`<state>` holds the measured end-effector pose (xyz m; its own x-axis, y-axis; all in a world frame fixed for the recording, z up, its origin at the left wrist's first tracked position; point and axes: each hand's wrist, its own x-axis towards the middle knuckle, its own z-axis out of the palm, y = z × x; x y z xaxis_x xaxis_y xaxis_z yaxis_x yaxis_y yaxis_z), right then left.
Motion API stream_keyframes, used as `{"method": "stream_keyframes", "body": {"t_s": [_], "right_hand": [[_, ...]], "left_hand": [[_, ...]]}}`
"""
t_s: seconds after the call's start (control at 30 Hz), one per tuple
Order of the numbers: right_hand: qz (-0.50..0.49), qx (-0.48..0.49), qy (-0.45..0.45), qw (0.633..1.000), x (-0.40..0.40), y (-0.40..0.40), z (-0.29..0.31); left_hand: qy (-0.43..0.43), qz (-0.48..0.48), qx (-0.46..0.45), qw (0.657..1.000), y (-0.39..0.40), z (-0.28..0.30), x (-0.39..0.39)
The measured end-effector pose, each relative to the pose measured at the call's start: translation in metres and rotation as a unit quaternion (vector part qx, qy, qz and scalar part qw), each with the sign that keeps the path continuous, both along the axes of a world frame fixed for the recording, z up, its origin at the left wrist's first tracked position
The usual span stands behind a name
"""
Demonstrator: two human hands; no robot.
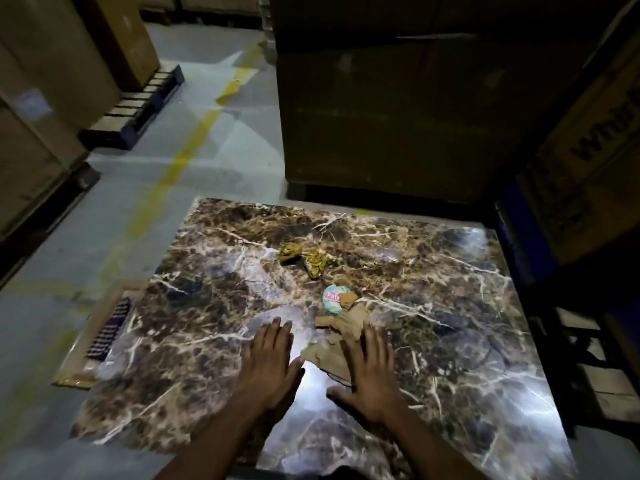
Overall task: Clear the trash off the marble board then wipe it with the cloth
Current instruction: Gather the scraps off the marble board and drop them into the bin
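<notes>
Both hands [317,367] flat over marble board [450,306]

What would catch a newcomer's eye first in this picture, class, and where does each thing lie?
First, the two open hands, left hand and right hand, spread over the near middle of the glossy marble board. Next the trash beyond them: torn brown paper by the right hand's fingers, a round pale lid behind it, and two gold wrappers farther back. A checked cloth lies off the board's left edge.
</notes>
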<state>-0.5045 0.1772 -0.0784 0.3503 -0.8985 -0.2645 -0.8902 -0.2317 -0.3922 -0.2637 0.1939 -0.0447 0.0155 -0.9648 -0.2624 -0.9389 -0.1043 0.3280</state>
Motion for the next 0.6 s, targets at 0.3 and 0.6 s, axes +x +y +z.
{"method": "stream_keyframes", "body": {"t_s": [0.3,0.6], "right_hand": [[-0.009,-0.018,0.055,0.998,0.024,-0.068,-0.024],[-0.013,-0.025,-0.009,1.000,0.039,-0.120,-0.019]], "left_hand": [[-0.061,-0.031,0.003,0.998,-0.083,-0.001,0.027],[-0.056,-0.091,-0.022,0.994,-0.172,0.007,0.052]]}}
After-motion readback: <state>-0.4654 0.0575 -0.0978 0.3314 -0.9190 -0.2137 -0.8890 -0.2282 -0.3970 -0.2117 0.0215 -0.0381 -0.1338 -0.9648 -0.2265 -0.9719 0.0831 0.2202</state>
